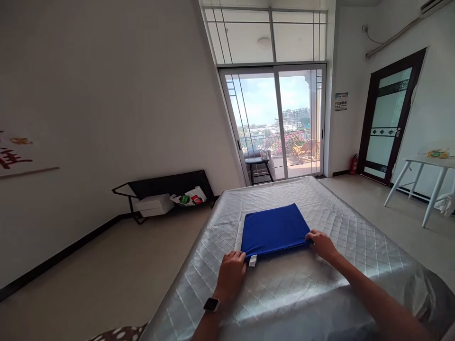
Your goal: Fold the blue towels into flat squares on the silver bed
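Note:
A flat blue cloth rectangle (275, 229), possibly a folded cloth or a cushion cover, lies on the silver-grey quilted bed (227, 222). A small white tag (252, 261) sticks out from its near edge, close to the left corner. My left hand (231, 267) grips the near left corner, with a smartwatch (211, 304) on the wrist. At the near right corner, the fingers of my right hand (321, 242) are pinched on the cloth. Between the two hands the near edge is stretched fairly straight.
Against the left wall stands a low black rack (167, 184) holding white boxes (152, 205) and a printed bag (190, 196). Sliding glass doors (275, 121) are beyond the bed. A white table (426, 161) and a fire extinguisher (353, 165) stand to the right.

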Tool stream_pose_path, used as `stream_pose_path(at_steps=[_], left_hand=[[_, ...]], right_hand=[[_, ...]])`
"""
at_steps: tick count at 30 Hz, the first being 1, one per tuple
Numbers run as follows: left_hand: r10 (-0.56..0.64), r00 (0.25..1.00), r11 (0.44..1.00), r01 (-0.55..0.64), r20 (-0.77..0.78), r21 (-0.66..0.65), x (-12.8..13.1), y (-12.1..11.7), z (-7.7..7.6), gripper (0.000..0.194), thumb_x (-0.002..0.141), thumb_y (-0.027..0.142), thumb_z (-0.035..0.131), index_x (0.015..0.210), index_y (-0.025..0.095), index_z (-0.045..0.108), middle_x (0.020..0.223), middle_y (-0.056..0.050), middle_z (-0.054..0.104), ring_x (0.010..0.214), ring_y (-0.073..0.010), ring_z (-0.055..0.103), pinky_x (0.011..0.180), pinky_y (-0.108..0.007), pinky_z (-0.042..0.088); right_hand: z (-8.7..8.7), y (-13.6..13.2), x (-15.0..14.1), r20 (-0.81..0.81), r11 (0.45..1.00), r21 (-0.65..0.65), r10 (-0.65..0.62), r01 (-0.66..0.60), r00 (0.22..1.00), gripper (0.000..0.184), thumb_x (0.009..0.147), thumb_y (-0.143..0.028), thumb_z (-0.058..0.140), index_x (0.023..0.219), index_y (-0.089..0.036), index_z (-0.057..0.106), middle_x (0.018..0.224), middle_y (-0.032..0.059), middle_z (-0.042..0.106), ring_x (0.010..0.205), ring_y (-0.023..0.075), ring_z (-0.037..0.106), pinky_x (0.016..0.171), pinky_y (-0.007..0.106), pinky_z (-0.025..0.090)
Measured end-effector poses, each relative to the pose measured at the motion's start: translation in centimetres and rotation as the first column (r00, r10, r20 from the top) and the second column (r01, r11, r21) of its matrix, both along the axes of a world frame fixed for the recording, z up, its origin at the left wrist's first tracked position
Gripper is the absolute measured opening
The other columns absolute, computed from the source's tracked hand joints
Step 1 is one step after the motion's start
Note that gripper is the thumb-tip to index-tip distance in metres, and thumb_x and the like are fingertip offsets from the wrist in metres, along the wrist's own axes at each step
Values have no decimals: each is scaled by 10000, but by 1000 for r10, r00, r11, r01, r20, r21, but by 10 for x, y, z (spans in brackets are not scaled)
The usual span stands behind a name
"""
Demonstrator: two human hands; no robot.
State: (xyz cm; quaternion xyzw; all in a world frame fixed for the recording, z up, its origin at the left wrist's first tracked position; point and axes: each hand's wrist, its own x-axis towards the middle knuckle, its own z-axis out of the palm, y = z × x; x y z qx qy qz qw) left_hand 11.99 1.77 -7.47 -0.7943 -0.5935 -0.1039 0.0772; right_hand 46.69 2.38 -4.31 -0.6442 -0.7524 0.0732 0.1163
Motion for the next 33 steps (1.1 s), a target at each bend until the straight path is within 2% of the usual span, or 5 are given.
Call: stream_pose_path(at_steps=[7,15,20,26,33], left_hand=[[-2,992,1000,3,-124,6,-1,-35,8,278,875,98,461,932,203,712,1009,-93,751,1008,-266,673,957,-414,420],[4,995,995,6,-103,98,2,-89,-2,288,931,104,453,943,206,722,987,-66,768,982,-252,688,984,-441,408],[5,997,994,3,-71,105,-2,-97,-13,302,937,96,465,965,218,739,1090,-61,770,995,-245,699,975,-430,430],[40,998,996,-37,-38,77,-9,-99,-28,356,941,73,451,1071,230,743,1183,-53,757,1064,-238,700,1005,-431,448],[29,999,999,-28,-40,24,-10,-104,-28,403,939,72,436,1108,261,748,1221,-43,747,1093,-236,702,1012,-409,487]], right_hand=[[-12,-36,8,-9,993,113,43,-42,999,357,836,-75,554,1059,-278,746,1165,41,719,1133,244,604,995,346,406],[-34,-78,18,-69,983,178,-25,37,997,400,834,-89,535,1083,-309,757,1144,40,705,1090,237,604,971,352,413],[-40,-88,18,-141,994,74,-66,77,988,446,808,-78,511,1110,-298,755,1079,38,695,1084,227,614,997,344,408],[-37,-94,22,-209,1000,17,-19,23,978,498,775,-41,461,1112,-255,759,1089,55,701,1114,225,615,1004,330,426],[-25,-100,20,-100,1000,-13,-23,22,995,506,799,-43,466,1126,-295,759,1109,43,724,1122,237,620,1006,370,415]])
